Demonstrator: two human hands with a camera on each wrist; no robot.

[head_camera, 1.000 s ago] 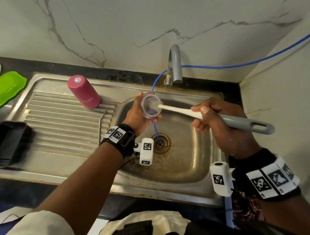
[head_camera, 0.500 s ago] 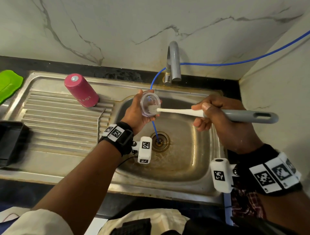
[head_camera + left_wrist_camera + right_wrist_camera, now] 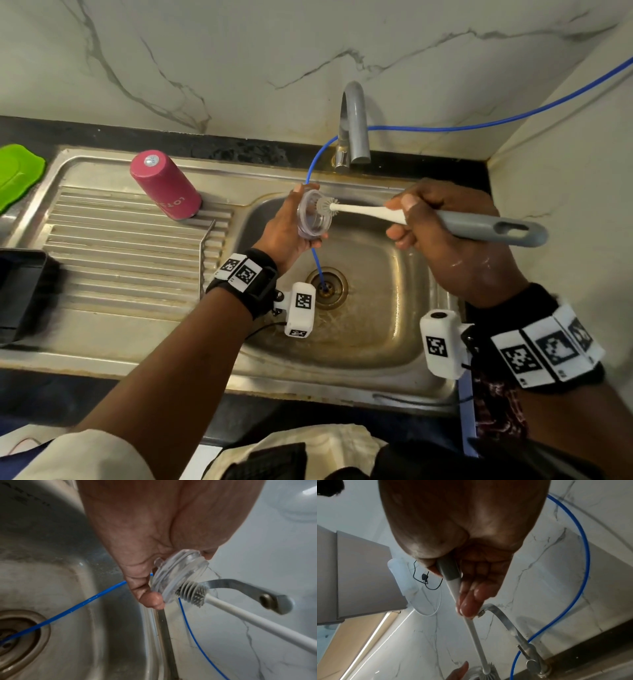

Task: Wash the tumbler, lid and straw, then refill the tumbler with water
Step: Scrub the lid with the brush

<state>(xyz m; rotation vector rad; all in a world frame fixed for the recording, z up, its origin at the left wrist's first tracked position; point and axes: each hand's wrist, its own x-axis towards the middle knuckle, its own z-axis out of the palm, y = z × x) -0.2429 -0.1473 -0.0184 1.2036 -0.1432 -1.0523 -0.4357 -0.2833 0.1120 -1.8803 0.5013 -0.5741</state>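
Am gripping clear lid (image 3: 312, 219) in left hand (image 3: 286, 231) fingers above sink (image 3: 394, 356); right hand (image 3: 442, 236) fingers clamping brush (image 3: 370, 210). Bristles now sliding out to lid rim: scrubbing ongoing. Tumbler (image 3: 164, 185) waiting inverted on drainboard.

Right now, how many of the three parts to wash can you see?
2. The lid is in the left hand over the sink, under the brush; the tumbler stands upside down on the drainboard. No straw shows.
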